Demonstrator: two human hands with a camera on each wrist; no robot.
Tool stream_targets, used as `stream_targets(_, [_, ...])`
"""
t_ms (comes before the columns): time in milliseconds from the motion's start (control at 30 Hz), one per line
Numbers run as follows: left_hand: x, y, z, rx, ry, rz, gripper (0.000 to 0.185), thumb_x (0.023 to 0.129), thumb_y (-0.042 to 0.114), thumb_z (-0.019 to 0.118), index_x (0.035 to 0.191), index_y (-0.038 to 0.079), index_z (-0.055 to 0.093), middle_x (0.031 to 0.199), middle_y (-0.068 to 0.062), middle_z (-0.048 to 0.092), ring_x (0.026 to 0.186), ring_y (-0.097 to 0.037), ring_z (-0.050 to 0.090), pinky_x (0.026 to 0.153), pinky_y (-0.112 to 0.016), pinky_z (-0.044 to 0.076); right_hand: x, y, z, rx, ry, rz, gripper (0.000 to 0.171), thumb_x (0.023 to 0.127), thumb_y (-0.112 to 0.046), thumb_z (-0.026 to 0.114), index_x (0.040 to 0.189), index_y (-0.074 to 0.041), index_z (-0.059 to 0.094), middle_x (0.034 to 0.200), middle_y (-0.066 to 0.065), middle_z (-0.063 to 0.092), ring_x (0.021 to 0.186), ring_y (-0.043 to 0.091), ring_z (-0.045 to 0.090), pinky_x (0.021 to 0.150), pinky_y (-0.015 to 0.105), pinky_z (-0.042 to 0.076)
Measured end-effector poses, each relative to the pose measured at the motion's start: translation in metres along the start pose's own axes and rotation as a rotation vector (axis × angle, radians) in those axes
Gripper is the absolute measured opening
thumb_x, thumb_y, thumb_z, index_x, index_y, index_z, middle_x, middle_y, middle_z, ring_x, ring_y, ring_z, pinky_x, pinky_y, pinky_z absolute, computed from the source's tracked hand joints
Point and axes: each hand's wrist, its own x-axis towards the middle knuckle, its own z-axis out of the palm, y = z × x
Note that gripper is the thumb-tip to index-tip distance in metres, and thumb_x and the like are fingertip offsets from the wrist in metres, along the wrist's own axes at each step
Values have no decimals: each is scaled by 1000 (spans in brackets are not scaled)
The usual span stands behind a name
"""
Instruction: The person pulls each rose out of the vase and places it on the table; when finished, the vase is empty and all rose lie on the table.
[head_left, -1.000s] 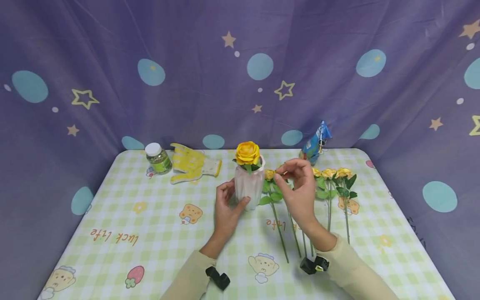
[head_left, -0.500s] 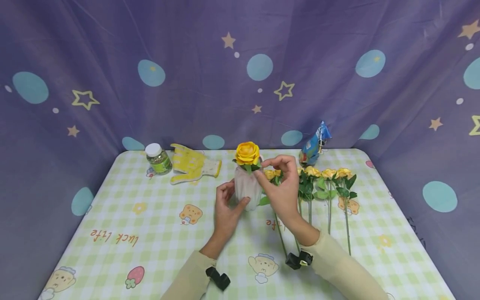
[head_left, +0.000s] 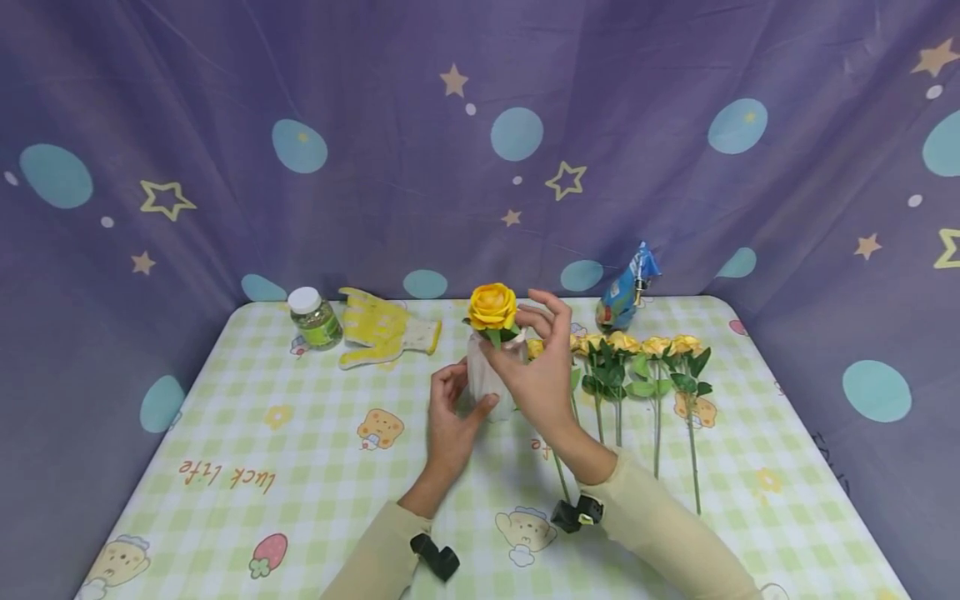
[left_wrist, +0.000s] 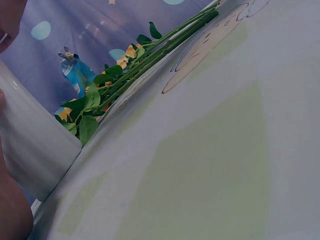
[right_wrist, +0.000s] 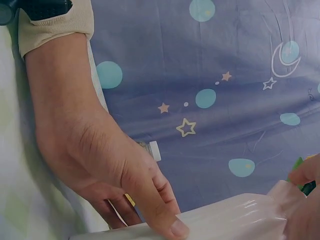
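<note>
A whitish vase (head_left: 486, 379) stands upright on the table, with one yellow rose (head_left: 492, 307) rising from its mouth. My left hand (head_left: 453, 421) grips the vase low on its side, thumb across the front; the left wrist view shows the smooth white wall of the vase (left_wrist: 30, 135). Beside the rose and the vase's rim is my right hand (head_left: 543, 375), its thumb near the rim and its fingers raised behind the flower. A gap shows between thumb and fingers, and they hide part of the rim. The rose's stem inside the vase is hidden.
Several yellow roses (head_left: 656, 348) lie in a row to the right, stems toward the front. A blue bag (head_left: 622, 292) stands behind them. At the back left are a lidded jar (head_left: 315, 318) and a yellow-and-white glove (head_left: 386, 329). A patterned curtain (head_left: 375, 167) rises behind the table.
My right hand has moved left from over the lying roses to the rose in the vase, uncovering some of the lying roses. My left hand has kept its grip on the vase.
</note>
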Motion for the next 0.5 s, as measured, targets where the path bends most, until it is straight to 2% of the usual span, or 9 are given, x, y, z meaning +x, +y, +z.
stream_targets(133, [-1,9,1,2,-3,19,59,86,2,79,134,1,45,144,-9,57,136,-27,52,117,-53,34,0,-17,4,-34,8,10,78,78,5,83,143,4,40,99,24,68,125,30,55,115,53,34])
stream_targets(233, [0,-2,0,7,3,12,61,86,2,80,136,3,45,145,-8,56,136,-26,51,117,-52,34,1,-20,6,-38,9,10,76,79,6,82,143,5,41,100,24,69,127,32,55,113,52,37])
stream_targets(367, [3,-20,-2,7,6,0,63,85,3,81,137,7,45,146,-4,56,137,-23,51,118,-49,33,2,-19,6,-8,18,25,67,83,8,76,142,2,43,91,22,69,126,31,55,105,48,44])
stream_targets(500, [4,-22,-3,7,2,23,61,85,5,82,135,8,46,145,-3,57,136,-21,51,118,-47,34,4,-7,5,37,40,33,60,85,9,70,139,0,48,85,19,69,124,30,56,105,47,45])
